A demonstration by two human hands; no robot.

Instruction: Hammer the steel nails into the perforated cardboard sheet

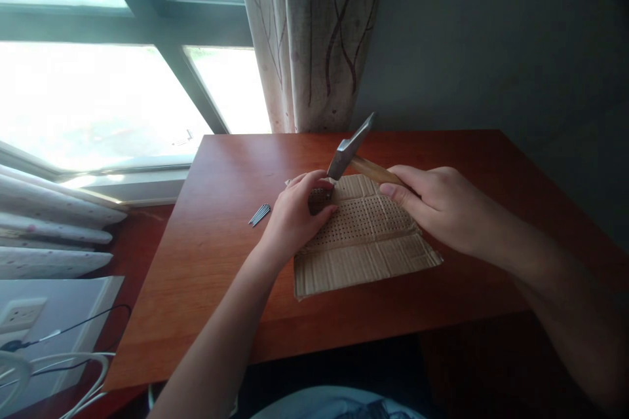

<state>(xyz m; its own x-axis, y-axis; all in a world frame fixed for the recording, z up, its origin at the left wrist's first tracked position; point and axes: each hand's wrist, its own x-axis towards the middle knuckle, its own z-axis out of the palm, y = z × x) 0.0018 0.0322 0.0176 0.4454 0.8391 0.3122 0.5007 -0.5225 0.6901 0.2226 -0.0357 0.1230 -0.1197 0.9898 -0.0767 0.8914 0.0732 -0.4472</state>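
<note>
My right hand (437, 203) is closed round the wooden handle of a hammer (376, 170). Its metal head is tilted, with the lower face just above the fingertips of my left hand (297, 209). That hand rests on the left part of a piece of brown cardboard (344, 268) bearing a patch with rows of small holes. Thumb and fingers are curled towards each other around a small dark thing beneath the hammer head, too small to make out. Left of this hand, a little bunch of metal nails (259, 214) lies on the table.
The reddish wooden table (206, 268) stands against a grey wall and a patterned curtain (314, 46). A bright window (98, 98) is at the left. White cables (93, 373) and a wall socket (23, 315) show at the lower left, beside the table's edge.
</note>
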